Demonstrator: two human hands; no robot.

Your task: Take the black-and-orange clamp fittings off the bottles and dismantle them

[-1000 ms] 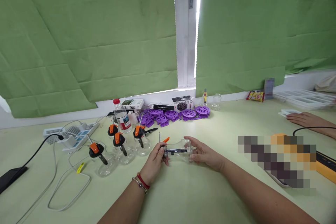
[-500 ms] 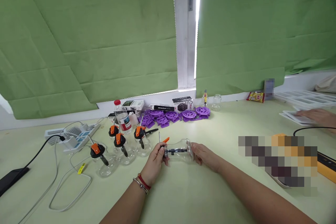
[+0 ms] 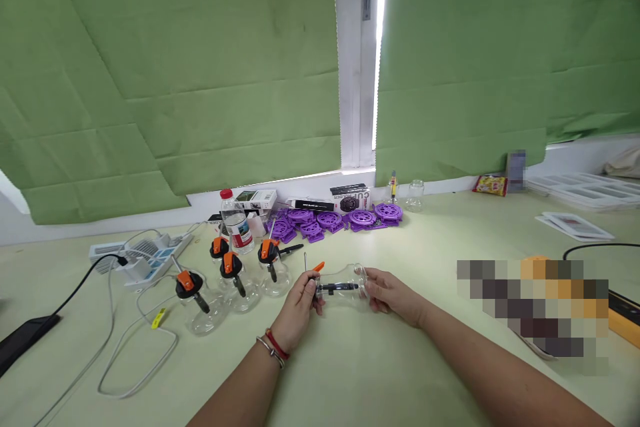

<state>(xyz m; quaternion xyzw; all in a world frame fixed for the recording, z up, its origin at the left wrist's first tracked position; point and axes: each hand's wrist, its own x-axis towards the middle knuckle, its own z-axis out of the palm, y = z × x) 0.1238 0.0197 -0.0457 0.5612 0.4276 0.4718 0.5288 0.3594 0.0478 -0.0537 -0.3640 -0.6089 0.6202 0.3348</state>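
A clear bottle (image 3: 343,276) lies sideways between my hands just over the table, its base to the right. My left hand (image 3: 299,303) is closed around its dark cap end, where an orange spout tip (image 3: 319,267) sticks out. Inside the bottle runs a black tube (image 3: 339,287). My right hand (image 3: 395,295) grips the base, its fingers wrapped around it. To the left stand several similar clear bottles with black-and-orange lids, among them a front one (image 3: 205,320) and one nearest my left hand (image 3: 275,279).
Behind the bottles are a red-capped water bottle (image 3: 237,230), purple plastic parts (image 3: 329,221) and a small glass jar (image 3: 415,195). At left lie a power strip (image 3: 160,260) and loose cables. White cards (image 3: 575,225) and a yellow snack packet (image 3: 490,185) are at right.
My right hand has shifted its fingers slightly on the bottle's base, while my left hand keeps its hold. Another person's hand at the far right has left the white cards and the view.
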